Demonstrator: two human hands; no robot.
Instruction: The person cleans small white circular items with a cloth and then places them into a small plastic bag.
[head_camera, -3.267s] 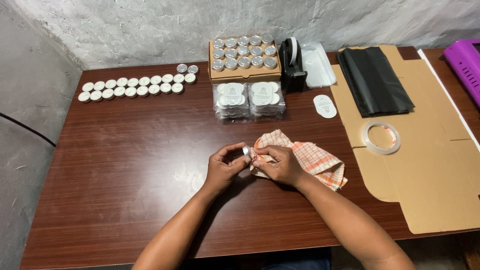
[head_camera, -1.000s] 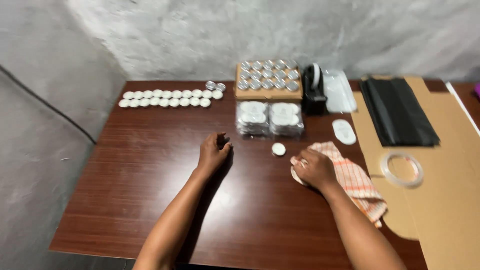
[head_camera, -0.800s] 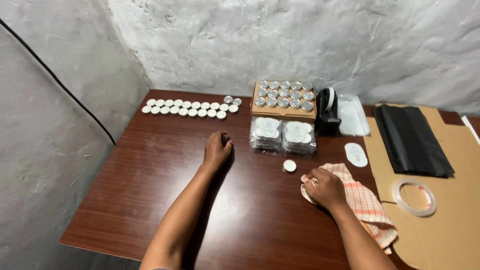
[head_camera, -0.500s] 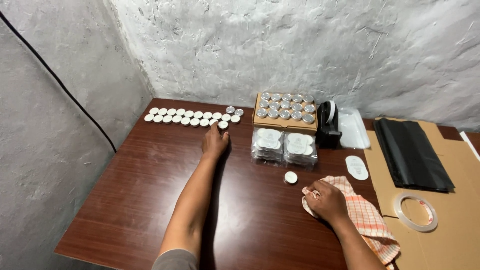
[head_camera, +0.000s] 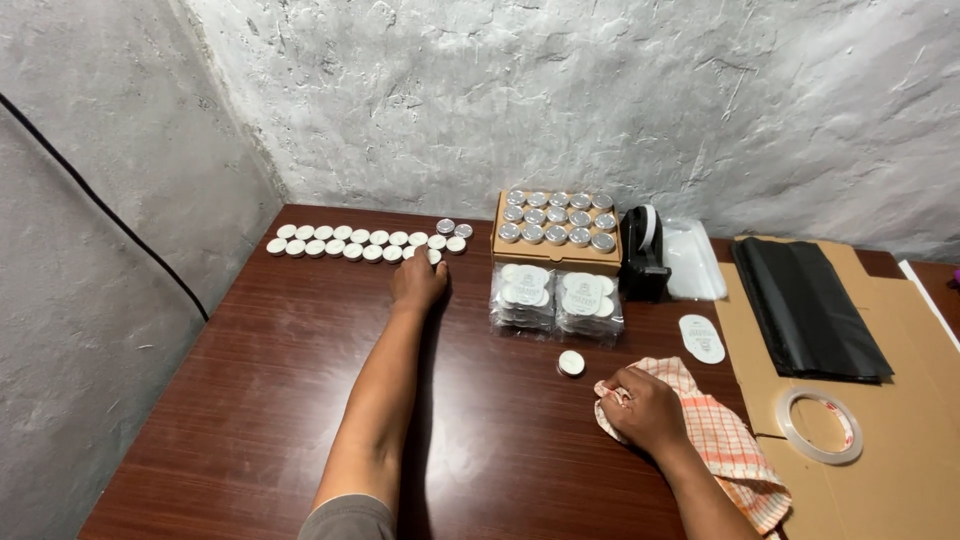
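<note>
My left hand (head_camera: 418, 281) reaches far across the brown table (head_camera: 260, 400) to the right end of two rows of small round tins (head_camera: 350, 243). Its fingers curl over a tin at the row's end, which is mostly hidden under them. My right hand (head_camera: 642, 407) rests on an orange checked cloth (head_camera: 720, 435) near the table's front, fingers bent and pinching the fabric. A single white-lidded tin (head_camera: 571, 362) lies on the table just left of that cloth.
A cardboard tray of silver tins (head_camera: 556, 222) stands at the back, two clear packs of white lids (head_camera: 556, 296) before it. A black tape dispenser (head_camera: 642, 256), a white label sheet (head_camera: 702, 338), black plastic bags (head_camera: 808, 306), a tape roll (head_camera: 820, 425) and flat cardboard (head_camera: 900, 470) lie right.
My left hand has left the cloth and stretched forward to the rows of tins at the back left. My right hand stayed on the cloth. The camera has tilted up and leftward.
</note>
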